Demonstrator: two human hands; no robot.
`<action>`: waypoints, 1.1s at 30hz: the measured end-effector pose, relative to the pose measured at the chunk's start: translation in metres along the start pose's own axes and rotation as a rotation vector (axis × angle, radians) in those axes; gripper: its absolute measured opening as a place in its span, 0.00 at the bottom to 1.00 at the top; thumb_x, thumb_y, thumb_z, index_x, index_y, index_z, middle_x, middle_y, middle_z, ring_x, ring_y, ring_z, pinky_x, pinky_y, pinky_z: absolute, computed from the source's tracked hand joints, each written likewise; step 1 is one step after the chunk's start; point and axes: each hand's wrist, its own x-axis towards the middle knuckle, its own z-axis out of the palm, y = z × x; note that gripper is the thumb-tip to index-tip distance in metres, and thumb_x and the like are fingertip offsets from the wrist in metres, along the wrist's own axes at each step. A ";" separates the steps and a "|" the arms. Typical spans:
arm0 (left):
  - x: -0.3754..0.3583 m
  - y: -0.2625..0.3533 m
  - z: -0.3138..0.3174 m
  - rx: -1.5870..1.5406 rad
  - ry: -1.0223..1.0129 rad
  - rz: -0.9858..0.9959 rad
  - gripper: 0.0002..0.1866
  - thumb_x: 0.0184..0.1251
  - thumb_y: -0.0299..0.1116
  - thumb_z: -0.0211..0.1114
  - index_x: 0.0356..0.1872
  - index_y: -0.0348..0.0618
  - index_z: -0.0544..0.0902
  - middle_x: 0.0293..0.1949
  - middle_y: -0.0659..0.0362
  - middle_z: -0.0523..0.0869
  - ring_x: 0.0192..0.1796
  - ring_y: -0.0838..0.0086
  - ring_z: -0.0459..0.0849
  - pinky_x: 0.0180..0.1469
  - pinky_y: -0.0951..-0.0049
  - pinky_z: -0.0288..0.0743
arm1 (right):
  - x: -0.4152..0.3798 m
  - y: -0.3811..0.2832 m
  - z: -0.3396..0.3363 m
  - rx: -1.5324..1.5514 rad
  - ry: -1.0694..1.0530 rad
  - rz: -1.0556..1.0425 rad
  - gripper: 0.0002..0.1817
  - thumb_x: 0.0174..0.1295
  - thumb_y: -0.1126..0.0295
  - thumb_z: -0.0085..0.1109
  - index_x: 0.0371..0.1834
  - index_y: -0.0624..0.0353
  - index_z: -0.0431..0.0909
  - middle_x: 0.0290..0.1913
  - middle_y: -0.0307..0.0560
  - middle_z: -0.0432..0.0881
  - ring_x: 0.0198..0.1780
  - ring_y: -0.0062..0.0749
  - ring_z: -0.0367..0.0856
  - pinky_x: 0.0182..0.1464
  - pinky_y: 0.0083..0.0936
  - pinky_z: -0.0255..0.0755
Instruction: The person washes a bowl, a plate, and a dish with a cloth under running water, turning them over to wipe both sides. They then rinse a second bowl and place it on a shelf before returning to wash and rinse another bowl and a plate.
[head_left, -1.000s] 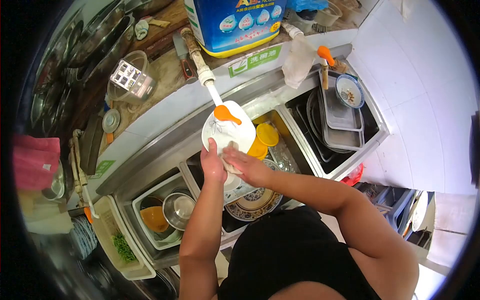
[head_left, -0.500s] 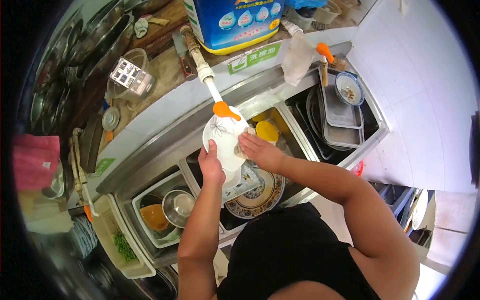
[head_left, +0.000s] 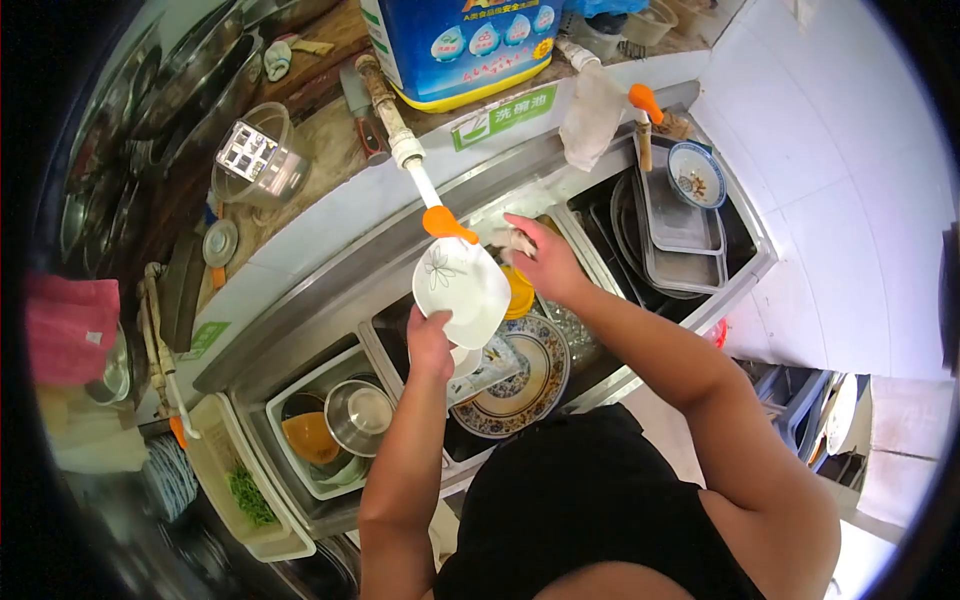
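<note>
My left hand (head_left: pixel 430 345) grips the lower left edge of a white dish (head_left: pixel 470 295) with a thin dark flower drawn inside. The dish is tilted, just below an orange tap handle (head_left: pixel 450 225) over the sink. To its right, my right hand (head_left: pixel 548 262) holds a pale, crumpled cloth (head_left: pixel 515 241), apart from the dish. The cloth is partly blurred. Beneath the hands, a yellow round item (head_left: pixel 519 294) shows in the sink, partly hidden by the dish. A large plate with a patterned rim (head_left: pixel 540 400) lies lower down, with other white dishes partly over it.
A steel bowl (head_left: pixel 359 418) sits in a white basin (head_left: pixel 285 400) to the left. On the right are metal trays (head_left: pixel 685 235) with a blue-rimmed bowl (head_left: pixel 697 174). Along the ledge stand a blue detergent jug (head_left: pixel 470 60), a knife (head_left: pixel 368 130) and a plastic tub (head_left: pixel 285 180).
My right hand has lifted the cloth off the dish and moved up and to the right. The dish has shifted slightly right and down and turned in my left hand.
</note>
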 end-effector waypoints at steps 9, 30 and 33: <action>-0.013 -0.005 0.004 -0.175 -0.204 0.009 0.38 0.47 0.15 0.49 0.66 0.47 0.64 0.57 0.53 0.76 0.56 0.58 0.80 0.50 0.58 0.82 | -0.038 0.000 0.045 -0.660 -0.398 -0.193 0.16 0.58 0.61 0.56 0.43 0.61 0.76 0.44 0.59 0.75 0.44 0.49 0.80 0.44 0.38 0.78; -0.011 -0.017 0.013 -0.106 -0.420 -0.152 0.41 0.43 0.16 0.54 0.67 0.48 0.64 0.58 0.56 0.76 0.56 0.60 0.79 0.50 0.59 0.80 | 0.001 0.004 0.053 -0.811 -0.259 -0.380 0.14 0.54 0.67 0.54 0.42 0.62 0.73 0.39 0.53 0.76 0.32 0.44 0.83 0.32 0.37 0.78; 0.007 -0.014 -0.008 -0.116 -0.492 -0.145 0.41 0.43 0.15 0.53 0.66 0.50 0.65 0.56 0.56 0.77 0.53 0.64 0.81 0.42 0.64 0.83 | -0.025 0.000 0.048 -0.646 -0.431 -0.500 0.15 0.56 0.63 0.53 0.45 0.57 0.73 0.40 0.53 0.77 0.34 0.45 0.83 0.34 0.39 0.79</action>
